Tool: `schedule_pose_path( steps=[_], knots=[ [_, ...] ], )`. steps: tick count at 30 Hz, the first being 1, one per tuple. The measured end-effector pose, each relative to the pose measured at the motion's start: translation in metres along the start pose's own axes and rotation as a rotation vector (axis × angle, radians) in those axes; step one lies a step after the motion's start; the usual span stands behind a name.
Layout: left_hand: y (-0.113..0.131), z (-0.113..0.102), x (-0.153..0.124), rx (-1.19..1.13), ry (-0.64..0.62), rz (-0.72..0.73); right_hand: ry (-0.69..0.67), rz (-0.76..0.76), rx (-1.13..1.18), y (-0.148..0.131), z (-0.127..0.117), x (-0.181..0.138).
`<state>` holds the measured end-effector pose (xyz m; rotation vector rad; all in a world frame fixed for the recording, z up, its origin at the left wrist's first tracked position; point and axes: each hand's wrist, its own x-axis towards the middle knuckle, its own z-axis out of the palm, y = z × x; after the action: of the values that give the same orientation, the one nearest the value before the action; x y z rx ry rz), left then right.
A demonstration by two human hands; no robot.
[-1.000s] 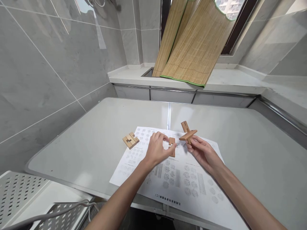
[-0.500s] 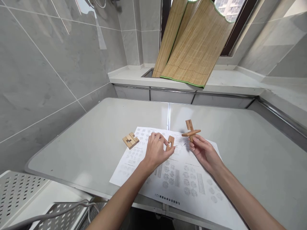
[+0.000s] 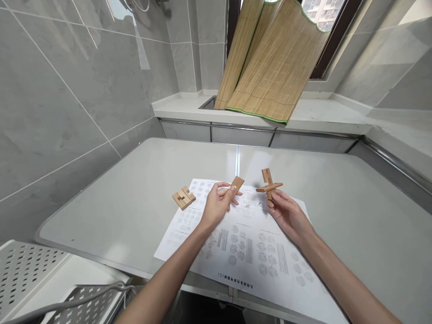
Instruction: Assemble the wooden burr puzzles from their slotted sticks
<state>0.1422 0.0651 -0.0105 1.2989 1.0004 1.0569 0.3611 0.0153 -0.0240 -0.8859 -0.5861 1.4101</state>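
Note:
Between the thumb and fingers of my left hand [image 3: 218, 200] is a flat brown wooden puzzle piece [image 3: 237, 182], lifted off the sheet and slanting up to the right. My right hand [image 3: 286, 211] pinches the lower end of two crossed wooden puzzle pieces [image 3: 269, 186]; one stands roughly upright with a dark mark near its top, the other lies across it. Both hands are over a printed instruction sheet [image 3: 249, 252] with rows of small diagrams. To the left, partly beside the sheet, lies a block of lighter wooden pieces [image 3: 184, 198] fitted together around a small gap.
The pale folding table [image 3: 135, 189] has a seam down its middle. A bamboo mat [image 3: 270, 67] hangs over the ledge [image 3: 324, 112] by the window. Grey tiled wall [image 3: 50, 90] stands at left. A perforated white rack [image 3: 30, 265] and a grey cable [image 3: 67, 306] are at lower left.
My left hand has raised and turned its wooden piece; its notched opening, visible before, is now out of sight. My right hand and the crossed pieces have hardly moved.

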Motion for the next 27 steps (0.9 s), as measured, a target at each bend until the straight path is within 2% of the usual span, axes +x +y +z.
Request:
schedule_pose_path(
  steps=[9,12,16,19,23,27],
  knots=[
    [0.003,-0.0062,0.0052,-0.484,-0.116,-0.088,-0.032,0.028,-0.02,0.0001,0.0013,-0.002],
    [0.0016,-0.0048,0.0058,-0.483,-0.092,-0.09,-0.041,0.03,-0.014,0.0007,0.0006,-0.0018],
    [0.0006,-0.0043,0.0061,-0.36,-0.034,-0.048,-0.056,0.037,-0.006,0.0018,-0.0018,-0.0011],
    [0.0024,-0.0053,0.0054,-0.379,-0.025,-0.053,-0.068,0.04,-0.008,0.0022,-0.0023,-0.0013],
    [0.0059,-0.0064,0.0039,-0.468,-0.098,-0.076,-0.063,0.042,-0.006,0.0017,-0.0003,-0.0019],
    [0.0079,-0.0065,0.0013,-0.439,-0.223,-0.103,-0.067,0.044,0.0,0.0012,0.0017,-0.0021]
  ],
)
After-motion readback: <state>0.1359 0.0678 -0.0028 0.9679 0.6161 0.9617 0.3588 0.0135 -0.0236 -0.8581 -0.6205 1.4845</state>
